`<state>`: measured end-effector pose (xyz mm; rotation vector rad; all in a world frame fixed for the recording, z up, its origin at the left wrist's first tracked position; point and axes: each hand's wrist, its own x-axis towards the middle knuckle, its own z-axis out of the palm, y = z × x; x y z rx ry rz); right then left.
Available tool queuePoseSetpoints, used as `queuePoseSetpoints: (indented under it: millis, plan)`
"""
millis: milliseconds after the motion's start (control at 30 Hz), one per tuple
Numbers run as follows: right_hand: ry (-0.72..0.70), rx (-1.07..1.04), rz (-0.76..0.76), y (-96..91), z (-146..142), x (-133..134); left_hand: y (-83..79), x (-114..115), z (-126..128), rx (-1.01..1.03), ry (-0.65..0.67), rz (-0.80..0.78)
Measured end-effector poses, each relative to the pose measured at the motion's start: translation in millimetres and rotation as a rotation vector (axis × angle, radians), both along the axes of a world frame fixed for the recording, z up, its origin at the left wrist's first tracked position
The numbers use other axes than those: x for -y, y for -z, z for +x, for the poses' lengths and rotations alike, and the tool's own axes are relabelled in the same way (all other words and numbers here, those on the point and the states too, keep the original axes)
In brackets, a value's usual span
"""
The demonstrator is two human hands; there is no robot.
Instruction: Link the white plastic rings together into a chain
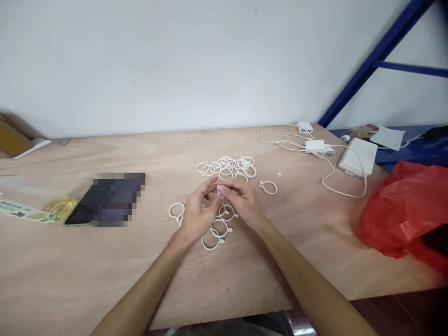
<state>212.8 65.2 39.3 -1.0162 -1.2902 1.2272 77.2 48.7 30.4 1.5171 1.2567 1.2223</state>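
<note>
Both forearms come in over the near edge of the worktop (105, 275), their elbows cut off by the frame. The hands meet near the worktop's middle. The left hand (196, 213) and the right hand (245, 203) have their fingertips pressed together on a small white piece (220, 189). Both pinch it, and the fingers cover most of it, so its shape cannot be made out.

Loose white rings (214, 235) lie on the wood just under and before the hands, partly hidden by the wrists. One more ring (176, 210) lies just left of the left hand. A tangled pile of rings (227, 167) sits behind the hands, too overlapped to count. A single ring (268, 187) lies apart to its right.

Toward the left edge a dark phone (79, 214) is half covered by a pixelated patch, beside a clear packet (33, 203) cut off by the frame. Near the far right corner are white chargers (315, 145) with looping cable and a flat white box (359, 156). A red bag (402, 205) overhangs the right edge, running out of view.
</note>
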Motion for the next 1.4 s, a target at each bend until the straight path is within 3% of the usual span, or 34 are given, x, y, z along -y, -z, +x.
queuePoseSetpoints:
  millis: [333, 500, 633, 733, 833, 967, 1167, 1300, 1400]
  plan:
    - [0.114, 0.133, 0.085, 0.1, 2, 2, -13.4, -1, -6, -0.151, 0.131, -0.044]
    - [0.421, 0.583, 0.219, 12.8, 27, -14, -14.8, -1, -15, -0.585, 0.203, 0.17]
    - [0.402, 1.015, 0.227, 25.4, 36, -20, -10.4, 2, -13, -0.733, 0.256, 0.249]
    - [0.35, 1.116, 0.24, 27.7, 33, -19, -4.0, 1, -10, -0.668, 0.212, 0.268]
    - [0.297, 0.951, 0.265, 22.3, 29, -16, 1.1, -2, -9, -0.566, 0.109, 0.236]
    - [0.123, 0.476, 0.165, 7.6, 19, -6, -3.3, -4, -9, -0.433, -0.038, 0.081]
    - [-0.172, 0.102, 0.046, -4.8, 2, 9, -14.7, -6, -9, 0.015, 0.055, -0.065]
    - [-0.062, -0.079, -0.035, -0.5, 4, 2, -13.6, -6, -9, 0.21, 0.12, -0.141]
    - [0.03, -0.074, -0.008, 3.4, 9, -3, -9.1, -4, -7, 0.16, 0.182, -0.129]
